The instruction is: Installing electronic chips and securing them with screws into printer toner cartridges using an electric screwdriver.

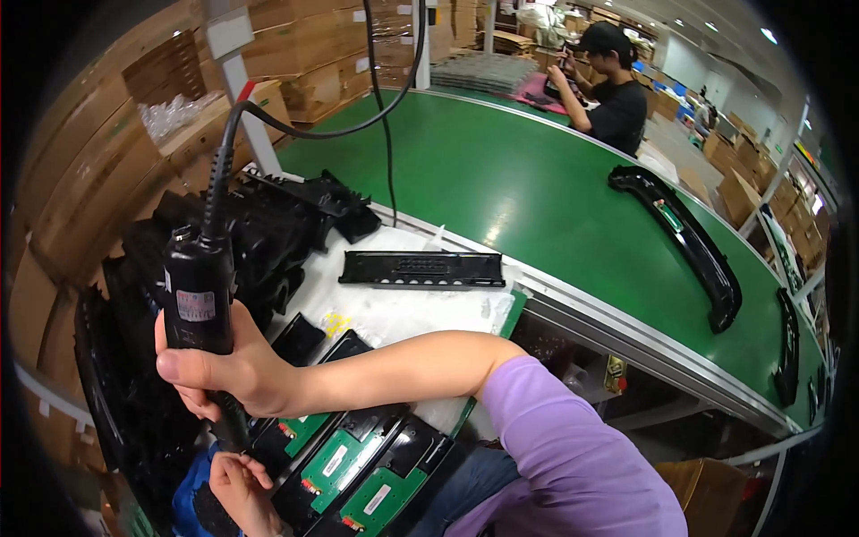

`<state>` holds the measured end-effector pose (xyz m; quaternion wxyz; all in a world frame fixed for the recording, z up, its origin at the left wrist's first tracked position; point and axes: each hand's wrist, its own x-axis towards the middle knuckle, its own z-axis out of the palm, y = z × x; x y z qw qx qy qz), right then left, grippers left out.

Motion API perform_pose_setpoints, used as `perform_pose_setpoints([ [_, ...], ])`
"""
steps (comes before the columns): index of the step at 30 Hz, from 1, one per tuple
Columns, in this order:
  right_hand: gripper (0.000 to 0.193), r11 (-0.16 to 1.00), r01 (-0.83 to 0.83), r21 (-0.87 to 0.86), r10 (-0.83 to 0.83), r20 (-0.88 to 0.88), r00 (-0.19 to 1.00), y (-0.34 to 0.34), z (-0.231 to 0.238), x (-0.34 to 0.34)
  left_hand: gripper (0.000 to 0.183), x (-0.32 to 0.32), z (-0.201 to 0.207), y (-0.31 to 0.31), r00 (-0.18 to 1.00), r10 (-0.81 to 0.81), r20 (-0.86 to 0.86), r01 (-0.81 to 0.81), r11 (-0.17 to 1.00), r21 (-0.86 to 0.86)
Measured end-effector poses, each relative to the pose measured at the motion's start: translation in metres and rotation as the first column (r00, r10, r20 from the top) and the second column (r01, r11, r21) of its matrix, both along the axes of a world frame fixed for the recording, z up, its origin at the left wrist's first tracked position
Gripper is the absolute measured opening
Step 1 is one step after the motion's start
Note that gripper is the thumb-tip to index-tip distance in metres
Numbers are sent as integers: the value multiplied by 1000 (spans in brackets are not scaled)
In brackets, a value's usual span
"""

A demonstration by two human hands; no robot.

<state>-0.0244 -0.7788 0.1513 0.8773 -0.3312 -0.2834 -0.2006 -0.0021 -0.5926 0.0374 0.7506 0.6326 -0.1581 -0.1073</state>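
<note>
A black corded screwdriver (199, 291) points downward, gripped in the right hand (242, 362), its lower end just above the left hand (237, 490). The left fingers curl; whether they hold anything, I cannot tell. Green circuit boards (399, 484) lie beside them; beyond, a black panel (422, 268) rests on the white-covered worktop (438, 309).

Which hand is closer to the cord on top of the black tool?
Right. The right hand grips the black tool below the cord; the left hand is farther down, near the tool's lower end.
</note>
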Motion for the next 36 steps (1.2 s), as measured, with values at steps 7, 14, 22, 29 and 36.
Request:
perform_pose_setpoints([
  [7, 22, 999, -13, 50, 15, -39, 999, -2, 3, -5, 23, -6, -2, -1, 996, -76, 37, 77, 997, -15],
  [14, 22, 999, -19, 45, 21, -47, 999, 0, 1, -5, 21, -5, -1, -1, 997, -79, -9, 78, 996, -49],
  [22, 26, 998, -16, 53, 20, -78, 997, 2, -3, -2, 21, -18, 18, -1, 995, -85, -55, 89, 992, 87],
  [29, 27, 996, 1, 86, 10, -127, 992, -1, -6, 0, 25, -27, 26, -14, 991, -127, -29, 130, 982, 139],
  [36, 21, 969, -151, -194, 100, -250, 963, -8, -1, -5, 38, 5, 1, 14, 992, 2, -130, -21, 989, -146],
])
